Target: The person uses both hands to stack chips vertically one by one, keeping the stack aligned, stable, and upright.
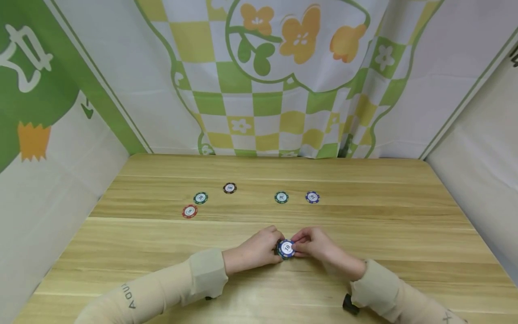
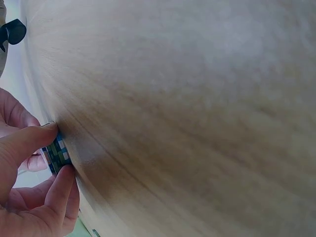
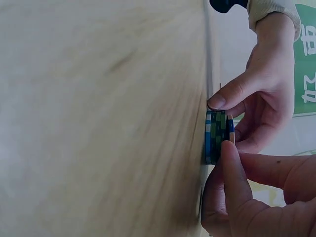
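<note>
Near the front middle of the table stands a short stack of poker chips with blue and green edges. My left hand holds the stack from its left side, thumb and fingers around the rim. From the right, my right hand pinches a blue poker chip marked 10 on top of the stack. A narrow gap shows between this chip and those below it in the right wrist view. The left wrist view shows the left thumb against the stack's edge.
Farther back on the wooden table lie single chips: a red one marked 5, a green one, a black one marked 100, a green one marked 20 and a blue one. A patterned curtain hangs behind.
</note>
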Demonstrator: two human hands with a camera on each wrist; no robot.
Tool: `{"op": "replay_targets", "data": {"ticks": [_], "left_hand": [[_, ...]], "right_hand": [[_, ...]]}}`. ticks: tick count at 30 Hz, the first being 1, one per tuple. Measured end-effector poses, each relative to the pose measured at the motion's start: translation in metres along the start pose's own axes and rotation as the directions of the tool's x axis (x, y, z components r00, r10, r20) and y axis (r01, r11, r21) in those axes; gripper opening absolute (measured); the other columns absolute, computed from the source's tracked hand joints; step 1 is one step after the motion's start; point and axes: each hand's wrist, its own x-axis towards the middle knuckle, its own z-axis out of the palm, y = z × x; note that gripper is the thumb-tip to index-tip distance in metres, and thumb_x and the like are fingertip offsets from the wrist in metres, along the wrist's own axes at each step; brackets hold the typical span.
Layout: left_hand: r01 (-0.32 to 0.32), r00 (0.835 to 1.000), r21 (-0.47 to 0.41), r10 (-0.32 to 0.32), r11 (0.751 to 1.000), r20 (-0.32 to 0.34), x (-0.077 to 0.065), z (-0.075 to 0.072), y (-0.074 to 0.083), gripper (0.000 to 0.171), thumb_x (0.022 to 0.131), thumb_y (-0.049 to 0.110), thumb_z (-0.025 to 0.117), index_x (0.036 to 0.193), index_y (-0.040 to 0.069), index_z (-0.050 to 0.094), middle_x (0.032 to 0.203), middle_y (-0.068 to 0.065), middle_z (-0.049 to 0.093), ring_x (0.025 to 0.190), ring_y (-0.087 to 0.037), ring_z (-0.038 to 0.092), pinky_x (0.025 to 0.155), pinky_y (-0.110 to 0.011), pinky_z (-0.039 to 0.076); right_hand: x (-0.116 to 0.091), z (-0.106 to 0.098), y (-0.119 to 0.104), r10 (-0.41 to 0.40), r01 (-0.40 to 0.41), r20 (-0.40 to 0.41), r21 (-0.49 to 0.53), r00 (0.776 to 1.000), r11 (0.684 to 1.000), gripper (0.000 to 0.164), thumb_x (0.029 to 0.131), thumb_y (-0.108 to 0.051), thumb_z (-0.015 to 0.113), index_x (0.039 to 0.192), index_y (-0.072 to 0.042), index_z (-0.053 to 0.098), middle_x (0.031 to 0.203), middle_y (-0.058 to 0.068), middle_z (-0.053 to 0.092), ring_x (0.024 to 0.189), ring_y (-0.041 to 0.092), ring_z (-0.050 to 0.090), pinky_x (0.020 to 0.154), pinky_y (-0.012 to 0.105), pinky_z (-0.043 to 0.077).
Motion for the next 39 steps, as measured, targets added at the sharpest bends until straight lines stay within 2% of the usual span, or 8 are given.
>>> {"op": "replay_targets", "data": {"ticks": [13,20,24,30,32,34,39], "left_hand": [[-0.006,1.0,0.0,0.006,1.0,-0.005,0.0,0.001,-0.001,0.03,0.07,0.014,0.075,0.095,0.002,0.062,0.086,0.0,0.052,0.074,-0.005,0.046,0.066,-0.016,0.042],[0.008,1.0,-0.012,-0.008,1.0,0.013,0.0,0.0,-0.001,0.03,0.072,0.014,0.074,0.096,0.001,0.062,0.087,0.0,0.052,0.074,-0.005,0.046,0.066,-0.016,0.042],[0.009,1.0,-0.016,-0.009,1.0,0.016,0.0,0.0,-0.001,0.03,0.072,0.015,0.074,0.096,0.001,0.062,0.088,0.0,0.052,0.074,-0.005,0.046,0.066,-0.016,0.042],[-0.003,1.0,-0.016,0.003,1.0,0.011,0.0,0.001,-0.001,0.031,0.072,0.015,0.075,0.097,0.001,0.062,0.089,-0.001,0.053,0.076,-0.006,0.048,0.068,-0.016,0.043],[-0.003,1.0,-0.014,0.003,1.0,0.011,0.0,0.001,-0.002,0.032,0.072,0.015,0.075,0.098,0.0,0.062,0.09,-0.001,0.054,0.077,-0.006,0.049,0.069,-0.017,0.044],[-0.004,1.0,-0.009,0.004,1.0,0.01,0.0,0.001,-0.002,0.033,0.072,0.015,0.075,0.098,0.0,0.062,0.09,-0.002,0.055,0.078,-0.007,0.05,0.07,-0.017,0.044],[-0.007,1.0,0.0,0.007,1.0,0.008,0.001,0.001,-0.001,0.034,0.072,0.015,0.075,0.099,0.0,0.062,0.09,-0.002,0.055,0.078,-0.007,0.05,0.07,-0.017,0.044]], "right_hand": [[0.004,0.005,0.003,0.006,-0.008,-0.037,-0.048,0.999,0.999,0.014,0.079,0.009,0.061,0.091,0.013,0.057,0.076,0.011,0.058,0.064,0.011,0.058,0.065,0.027,0.053],[0.003,0.003,0.001,-0.042,0.041,-0.006,-0.124,0.999,0.991,0.012,0.08,0.007,0.061,0.09,0.013,0.056,0.076,0.011,0.057,0.063,0.011,0.057,0.064,0.028,0.053],[0.004,0.003,0.0,-0.037,0.037,-0.001,-0.134,0.999,0.99,0.012,0.081,0.006,0.06,0.09,0.013,0.057,0.076,0.011,0.057,0.064,0.011,0.057,0.064,0.028,0.053],[0.006,-0.002,0.0,-0.056,0.052,-0.012,-0.235,0.998,0.971,0.011,0.084,0.002,0.059,0.091,0.011,0.059,0.077,0.01,0.059,0.067,0.012,0.057,0.064,0.028,0.053],[0.007,-0.007,-0.002,-0.102,0.092,-0.019,-0.305,0.995,0.948,0.011,0.084,0.001,0.058,0.091,0.01,0.059,0.077,0.009,0.059,0.068,0.013,0.057,0.064,0.028,0.052],[0.01,-0.012,-0.006,-0.159,0.135,-0.028,-0.396,0.987,0.908,0.012,0.084,0.0,0.059,0.092,0.009,0.06,0.077,0.008,0.06,0.07,0.014,0.057,0.065,0.027,0.051],[0.018,-0.025,-0.015,-0.303,0.21,-0.038,-0.641,0.952,0.739,0.013,0.082,-0.002,0.062,0.092,0.007,0.063,0.078,0.008,0.063,0.072,0.016,0.058,0.065,0.028,0.049]]}}
